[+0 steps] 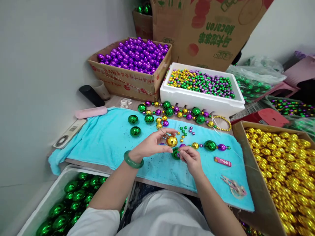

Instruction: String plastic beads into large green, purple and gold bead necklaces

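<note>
I had the left hand (154, 143) curved around a gold bead (171, 141), gripping it between the thumb below and the fingers above, with a green bangle (132, 163) round that wrist. The bead sat just above the blue towel (110, 141), near its middle. The right hand (192, 159) was close beside it, thumb and forefinger pressed together in a pinch; I could not tell what was between their tips. Near those fingertips was a large green bead (175, 153), partly hidden by the hands.

From there I saw a row of beads (210, 145) run out to the right over the towel, purple, gold and green in mixed sizes. Past the fingers lay small loose beads (185, 134) in 3 colours. To the left, 2 big green beads (135, 131) stood apart from each other.

Along the far edge I had bead strands (196, 111), with a loop of small gold beads (230, 124) at the right end. Behind them stood a white foam box (199, 101) of small mixed beads, just beside a cardboard box (118, 77) heaped with purple beads. On the right of the towel I made out a small pink packet (222, 161) and, nearer me, small scissors (236, 188).
</note>
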{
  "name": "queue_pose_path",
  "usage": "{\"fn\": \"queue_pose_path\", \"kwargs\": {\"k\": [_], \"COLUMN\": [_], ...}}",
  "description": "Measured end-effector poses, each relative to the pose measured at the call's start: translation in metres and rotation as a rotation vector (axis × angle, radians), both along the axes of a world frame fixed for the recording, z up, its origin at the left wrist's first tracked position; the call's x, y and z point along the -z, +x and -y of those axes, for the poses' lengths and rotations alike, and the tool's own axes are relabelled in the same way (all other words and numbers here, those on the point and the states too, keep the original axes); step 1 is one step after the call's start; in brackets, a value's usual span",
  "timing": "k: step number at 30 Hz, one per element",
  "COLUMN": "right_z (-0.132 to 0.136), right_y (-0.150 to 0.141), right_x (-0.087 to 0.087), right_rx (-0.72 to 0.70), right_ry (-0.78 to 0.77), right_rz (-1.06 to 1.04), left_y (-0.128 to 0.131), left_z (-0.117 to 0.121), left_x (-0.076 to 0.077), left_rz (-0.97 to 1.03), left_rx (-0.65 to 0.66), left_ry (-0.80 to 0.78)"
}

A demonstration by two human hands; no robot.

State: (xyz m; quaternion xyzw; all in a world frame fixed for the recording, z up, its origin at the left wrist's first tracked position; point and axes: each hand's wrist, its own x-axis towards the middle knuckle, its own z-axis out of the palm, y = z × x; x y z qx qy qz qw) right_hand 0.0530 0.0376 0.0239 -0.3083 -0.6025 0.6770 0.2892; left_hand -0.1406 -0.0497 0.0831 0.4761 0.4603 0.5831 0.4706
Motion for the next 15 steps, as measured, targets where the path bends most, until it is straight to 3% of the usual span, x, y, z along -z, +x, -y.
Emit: {"fn": "queue_pose_path", "kwargs": {"k": [3,8,12,15], "right_z": [0.006,0.019,0.023,0.019], "right_y": [-0.003,-0.006,-0.004,0.001], "right_x": [-0.003,0.003,0.006,0.006], "right_rx": [0.025,0.019,0.034,0.052], "right_ry": [-0.004,-0.022,-0.019,-0.019], "right_rz": [-0.006,-0.025,-0.031,-0.035], "left_y": [-0.012,-0.011,0.004,0.01], "left_z": [-0.014,-0.081,-0.134,-0.154], "left_x": [0.02,0.059,0.074,0.081], "left_rz": [-0.266,-0.604,-0.761,-0.779], "left_rx": [0.055,-0.265,-0.184,-0.156], "left_ry": [-0.071,-0.104,-0.207,-0.266]}}
